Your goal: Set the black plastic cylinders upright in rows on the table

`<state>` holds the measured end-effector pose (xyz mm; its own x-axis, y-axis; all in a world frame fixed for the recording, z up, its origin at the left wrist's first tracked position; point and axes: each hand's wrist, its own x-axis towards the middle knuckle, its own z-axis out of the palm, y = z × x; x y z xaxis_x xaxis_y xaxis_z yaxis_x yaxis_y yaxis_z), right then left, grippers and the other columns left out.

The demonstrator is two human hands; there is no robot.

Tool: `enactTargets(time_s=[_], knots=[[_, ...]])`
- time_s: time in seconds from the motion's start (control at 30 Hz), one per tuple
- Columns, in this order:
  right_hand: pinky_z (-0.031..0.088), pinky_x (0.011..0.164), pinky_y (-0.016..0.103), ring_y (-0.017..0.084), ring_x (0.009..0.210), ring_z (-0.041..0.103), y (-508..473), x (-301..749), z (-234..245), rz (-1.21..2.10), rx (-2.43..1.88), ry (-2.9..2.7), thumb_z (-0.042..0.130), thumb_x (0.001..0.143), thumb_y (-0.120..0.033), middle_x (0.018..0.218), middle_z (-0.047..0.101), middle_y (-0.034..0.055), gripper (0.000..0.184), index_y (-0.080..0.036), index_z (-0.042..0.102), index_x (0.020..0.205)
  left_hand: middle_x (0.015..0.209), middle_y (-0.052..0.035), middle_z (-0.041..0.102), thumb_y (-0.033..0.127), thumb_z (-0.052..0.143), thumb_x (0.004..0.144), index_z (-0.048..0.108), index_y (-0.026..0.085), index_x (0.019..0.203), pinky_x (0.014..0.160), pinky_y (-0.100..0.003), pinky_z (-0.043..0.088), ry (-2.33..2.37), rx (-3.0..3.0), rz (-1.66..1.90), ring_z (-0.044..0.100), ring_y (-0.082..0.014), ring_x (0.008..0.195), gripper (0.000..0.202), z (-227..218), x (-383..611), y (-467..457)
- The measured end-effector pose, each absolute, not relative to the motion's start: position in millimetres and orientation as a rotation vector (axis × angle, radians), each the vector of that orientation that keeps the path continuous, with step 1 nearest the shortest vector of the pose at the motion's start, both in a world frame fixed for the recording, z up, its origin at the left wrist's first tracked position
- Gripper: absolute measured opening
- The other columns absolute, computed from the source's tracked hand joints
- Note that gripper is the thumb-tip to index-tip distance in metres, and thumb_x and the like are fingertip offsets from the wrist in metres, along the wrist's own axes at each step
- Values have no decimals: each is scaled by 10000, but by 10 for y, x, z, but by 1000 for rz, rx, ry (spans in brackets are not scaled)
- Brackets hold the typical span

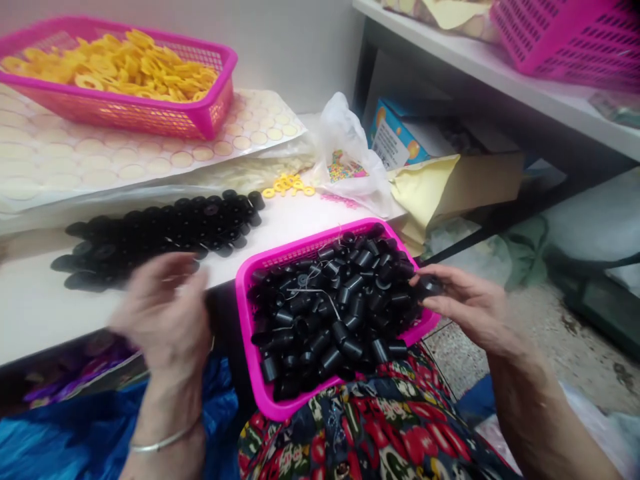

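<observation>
A pink basket (246,353) full of small black plastic cylinders (353,287) rests on the lap, over a patterned garment. At its right rim my right hand (465,303) pinches one black cylinder (430,285) between thumb and fingers; its round end with a small centre hole shows. My left hand (167,313) is raised over the table edge, left of the basket, its fingers bent and smeared by motion. Just beyond it, more black cylinders (165,230) stand close together in rows on the white table (35,320). Thin loose strands lie on the basket's contents.
A second pink basket (220,107) holds yellow rings (125,63) on a sheet printed with circles (100,157). Near it lie loose yellow rings (290,185) and a plastic bag (345,133) of colourful bits. A shelf (450,57) and cardboard box (480,180) stand at right.
</observation>
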<state>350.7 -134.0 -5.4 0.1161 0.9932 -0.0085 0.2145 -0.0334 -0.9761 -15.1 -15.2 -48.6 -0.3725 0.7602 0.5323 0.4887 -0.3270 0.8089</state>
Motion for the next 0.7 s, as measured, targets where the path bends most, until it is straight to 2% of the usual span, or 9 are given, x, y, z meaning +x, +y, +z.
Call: enactTargets(time_s=[0.17, 0.33, 0.5, 0.7], knots=[[530, 710, 255, 160, 853, 612, -1677, 3659, -183, 815, -1478, -1310, 716, 751, -219, 951, 641, 40, 258, -222, 632, 994, 1028, -61, 657, 116, 669, 735, 654, 208, 968, 847, -379, 484, 704, 2317, 896, 568, -214, 968, 251, -342, 639, -726], [538, 769, 334, 200, 883, 623, -1884, 3557, -350, 767, -1476, -1848, 685, 768, -225, 973, 636, 72, 238, -212, 572, 977, 1210, -108, 576, 126, 657, 704, 592, 196, 1092, 928, -467, 441, 529, 2510, 464, 459, -285, 1132, 400, -388, 720, -932], [559, 760, 345, 211, 939, 636, -1906, 3376, -662, 425, -1377, -2134, 608, 812, -182, 1049, 630, 114, 280, -200, 505, 1072, 1215, -131, 569, 157, 660, 718, 552, 175, 1156, 924, -486, 431, 565, 2575, 503, 451, -302, 1143, 452, -524, 707, -974], [561, 738, 342, 236, 980, 630, -1673, 3225, -724, 294, -1330, -2209, 543, 826, -148, 1050, 633, 154, 273, -159, 492, 1094, 1169, -130, 599, 238, 687, 754, 505, 202, 1225, 922, -481, 435, 677, 2544, 812, 489, -283, 1104, 506, -687, 706, -832]])
